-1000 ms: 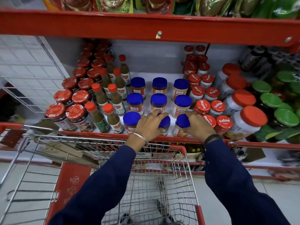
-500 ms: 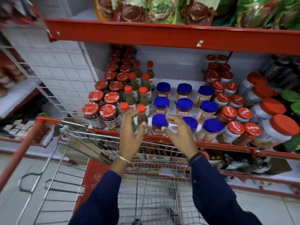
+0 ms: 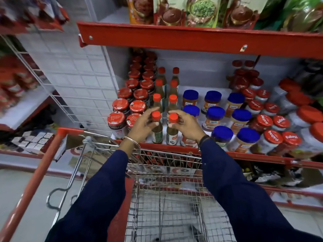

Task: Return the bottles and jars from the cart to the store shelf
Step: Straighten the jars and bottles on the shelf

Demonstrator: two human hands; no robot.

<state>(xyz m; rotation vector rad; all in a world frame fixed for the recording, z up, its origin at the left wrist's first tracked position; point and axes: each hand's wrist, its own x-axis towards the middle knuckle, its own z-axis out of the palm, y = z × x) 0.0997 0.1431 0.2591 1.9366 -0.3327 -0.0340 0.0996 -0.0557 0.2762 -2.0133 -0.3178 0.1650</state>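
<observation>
Two green sauce bottles with orange-red caps stand at the front of the red-edged shelf [image 3: 244, 155]. My left hand [image 3: 142, 125] curls around the left sauce bottle [image 3: 156, 132], fingers by its cap. My right hand [image 3: 187, 126] grips the right sauce bottle [image 3: 171, 135] at its cap and neck. More such bottles stand in two rows behind them. Blue-lidded jars [image 3: 214, 117] fill the shelf to the right, red-lidded dark jars [image 3: 117, 123] to the left. The wire cart [image 3: 167, 194] stands below my arms, its basket showing no bottles.
Red-lidded white jars [image 3: 277, 142] and larger orange-lidded tubs [image 3: 309, 116] crowd the shelf's right side. An upper red shelf [image 3: 192, 37] holds pouches overhead. A white wire grid panel [image 3: 73, 81] divides off the left shelving. The cart's red handle [image 3: 33, 184] runs down the left.
My hands left the blue-lidded jars, swung left in the air, and now close on the two front sauce bottles. The view has shifted left and closer.
</observation>
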